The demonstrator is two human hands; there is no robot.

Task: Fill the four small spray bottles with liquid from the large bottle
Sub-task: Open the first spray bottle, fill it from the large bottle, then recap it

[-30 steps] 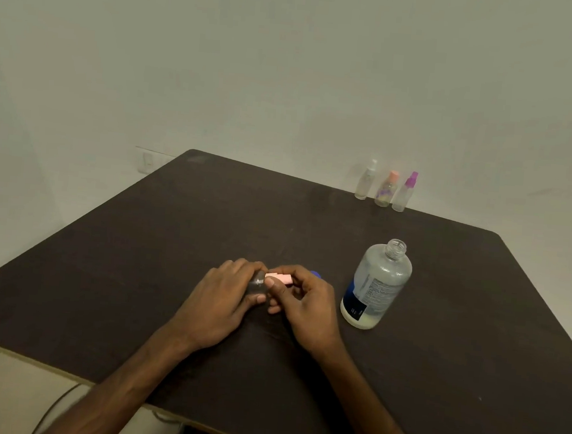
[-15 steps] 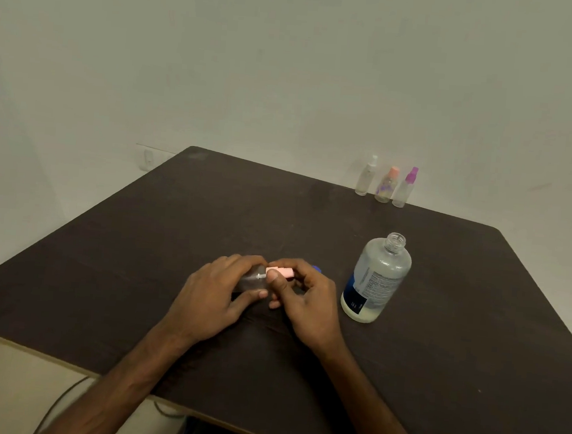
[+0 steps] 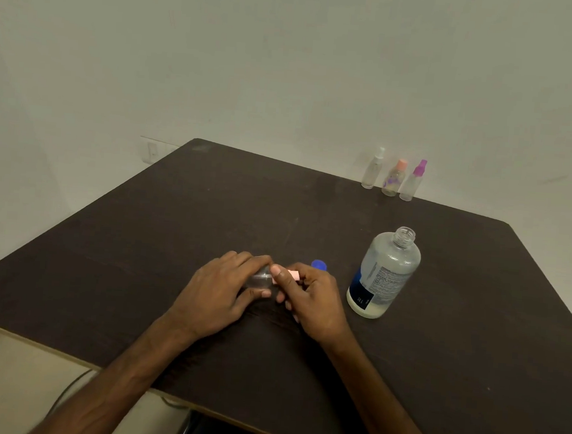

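Dark bench (image 3: 136,273) under a pale wall: near its middle the left hand (image 3: 217,290) curls its fingers round a small spray bottle (image 3: 261,278) held sideways, and the right hand (image 3: 312,301) pinches its pink cap (image 3: 293,275). The open large bottle (image 3: 384,276) stands just right, and three more small bottles (image 3: 392,177) stand at the far edge. Doing this well likely means gripping the body firmly, turning the cap square to the neck, and keeping clear of the large bottle.

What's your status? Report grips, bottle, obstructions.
Left grip holds small spray bottle, right grip pinches its pink cap. Large bottle uncapped, upright. Blue cap behind right grip.
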